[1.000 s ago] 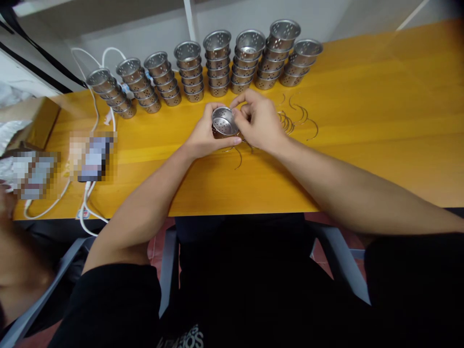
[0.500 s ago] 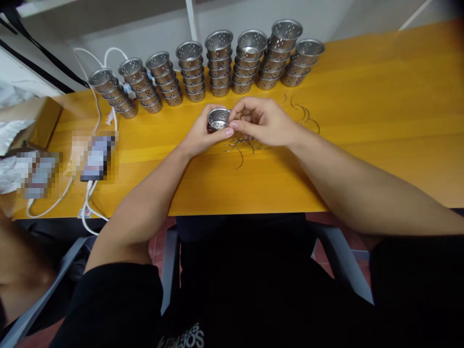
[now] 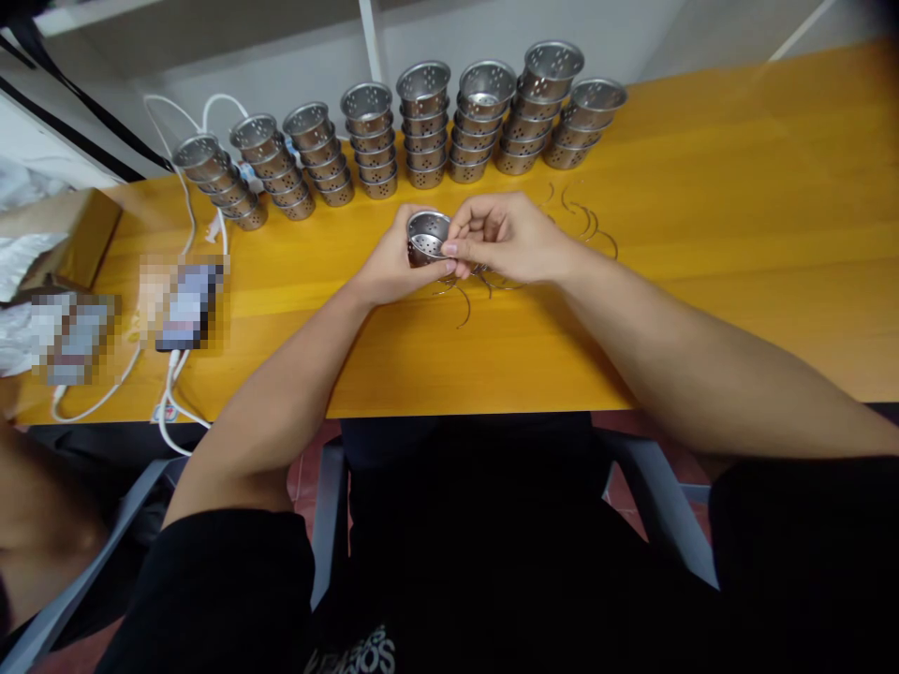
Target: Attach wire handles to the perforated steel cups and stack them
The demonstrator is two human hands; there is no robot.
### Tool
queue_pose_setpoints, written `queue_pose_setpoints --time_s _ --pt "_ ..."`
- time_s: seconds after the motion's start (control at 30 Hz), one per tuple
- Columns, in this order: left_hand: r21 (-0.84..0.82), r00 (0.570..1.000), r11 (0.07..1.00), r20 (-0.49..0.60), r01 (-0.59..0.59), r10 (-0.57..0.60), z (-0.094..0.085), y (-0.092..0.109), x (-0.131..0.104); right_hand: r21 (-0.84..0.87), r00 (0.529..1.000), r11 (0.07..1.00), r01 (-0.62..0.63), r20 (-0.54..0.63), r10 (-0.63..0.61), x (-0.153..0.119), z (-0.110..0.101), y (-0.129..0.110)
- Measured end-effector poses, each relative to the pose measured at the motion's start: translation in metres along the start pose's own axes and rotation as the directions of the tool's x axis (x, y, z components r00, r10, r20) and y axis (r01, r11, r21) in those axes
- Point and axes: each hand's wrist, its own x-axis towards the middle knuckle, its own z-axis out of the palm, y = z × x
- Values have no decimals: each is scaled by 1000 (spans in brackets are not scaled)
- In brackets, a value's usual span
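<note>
Perforated metal cup (image 3: 425, 240) is sitting in the left hand (image 3: 393, 260), which is wrapping round its side, thumb along the near edge, over the yellowish wooden tabletop (image 3: 737, 215). The right hand (image 3: 507, 239) is meeting it at the right side of the rim, thumb and fingertips bunching together. Can't tell if they're pinching the rim or some thin bit, way too small to see. What's different: a second ago the right thumb was sitting further back along the rim, and now it's resting nearer the person, with the cup tilting a bit less toward the camera. I'm reading that as the fingers working a new spot, so the handling is probably still going on. Loose curved wires (image 3: 468, 309) are lying around the right hand, and stacked cups (image 3: 425, 122) are standing in a row behind.
</note>
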Motion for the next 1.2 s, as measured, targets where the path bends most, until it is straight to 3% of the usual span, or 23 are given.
queue_pose_setpoints --time_s 0.2,0.4,0.53,0.67,0.87,1.2 --pt "10 999 999 8 46 -46 0 3 0 -20 999 999 -32 23 32 -1 -3 1" --pt "25 999 999 7 46 -46 0 6 0 -79 1000 997 17 23 -15 -1 -3 2" --pt "52 1000 998 -11 28 -27 -3 5 0 -219 991 973 72 -95 -95 -3 -3 9" --pt "64 999 998 -41 8 -5 -7 -3 2 -451 944 881 144 -203 -259 -6 -4 16" --pt "77 994 993 -62 -89 94 -8 -13 4 -650 938 733 201 -87 -335 -8 -7 17" --pt "62 997 996 -38 -63 65 -8 -14 1 -655 954 733 183 -62 -293 -9 -7 18"
